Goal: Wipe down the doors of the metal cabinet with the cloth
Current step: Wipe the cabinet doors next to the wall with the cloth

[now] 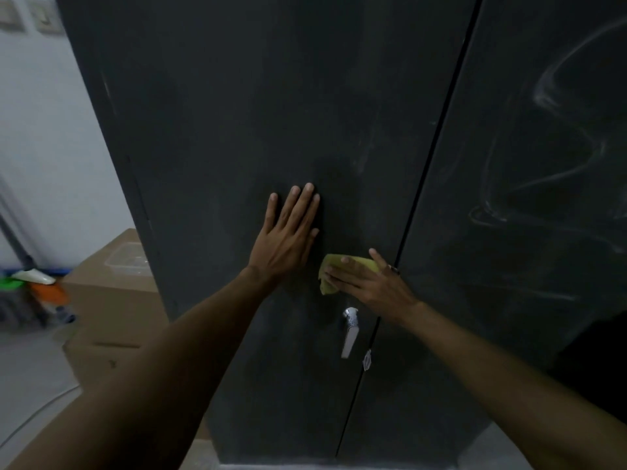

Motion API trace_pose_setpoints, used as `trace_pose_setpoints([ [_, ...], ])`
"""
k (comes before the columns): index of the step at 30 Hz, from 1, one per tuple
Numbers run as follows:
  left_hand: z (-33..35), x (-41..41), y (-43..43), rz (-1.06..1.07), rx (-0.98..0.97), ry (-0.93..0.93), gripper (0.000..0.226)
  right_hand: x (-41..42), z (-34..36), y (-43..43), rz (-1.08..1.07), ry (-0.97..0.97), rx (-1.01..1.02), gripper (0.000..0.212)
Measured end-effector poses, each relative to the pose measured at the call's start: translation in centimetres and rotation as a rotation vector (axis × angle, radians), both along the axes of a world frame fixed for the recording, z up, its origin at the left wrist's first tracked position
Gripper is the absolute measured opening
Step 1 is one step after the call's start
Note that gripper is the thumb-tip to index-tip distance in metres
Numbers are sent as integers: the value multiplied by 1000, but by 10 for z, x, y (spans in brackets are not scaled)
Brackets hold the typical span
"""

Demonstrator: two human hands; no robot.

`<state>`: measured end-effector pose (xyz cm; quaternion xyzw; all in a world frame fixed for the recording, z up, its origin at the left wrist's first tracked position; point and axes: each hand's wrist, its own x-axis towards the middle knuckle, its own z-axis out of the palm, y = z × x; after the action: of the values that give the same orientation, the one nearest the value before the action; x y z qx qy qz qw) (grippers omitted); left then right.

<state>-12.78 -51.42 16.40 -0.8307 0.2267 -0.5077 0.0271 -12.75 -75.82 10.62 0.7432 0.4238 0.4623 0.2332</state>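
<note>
A tall dark metal cabinet fills the view. Its left door [237, 113] and right door [543, 232] meet at a vertical seam. My left hand [288, 232] lies flat on the left door with its fingers spread, holding nothing. Lower and to the right, my right hand [366, 283] presses a yellow-green cloth [330, 274] against the left door close to the seam. A silver handle [350, 330] sits just below the cloth. White smear marks streak the right door.
Cardboard boxes [112, 300] stand against the cabinet's left side, one with a clear plastic lid [127, 259] on top. Farther left, green, orange and white items [34, 283] lie by a pale wall. A small tag [367, 360] hangs at the seam.
</note>
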Motion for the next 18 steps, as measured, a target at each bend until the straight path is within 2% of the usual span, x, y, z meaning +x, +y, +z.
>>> trace_pose_setpoints([
  [6,2,-3,-7,23,-34,53,54,5,22,5,-92,-42,375,69],
  [13,9,-8,-4,32,-19,42,51,-6,6,32,-218,122,775,71],
  [15,14,-9,-2,31,-6,39,50,0,15,47,-177,118,828,72],
  [18,21,-9,-1,28,-16,40,50,8,24,65,-124,81,721,78],
])
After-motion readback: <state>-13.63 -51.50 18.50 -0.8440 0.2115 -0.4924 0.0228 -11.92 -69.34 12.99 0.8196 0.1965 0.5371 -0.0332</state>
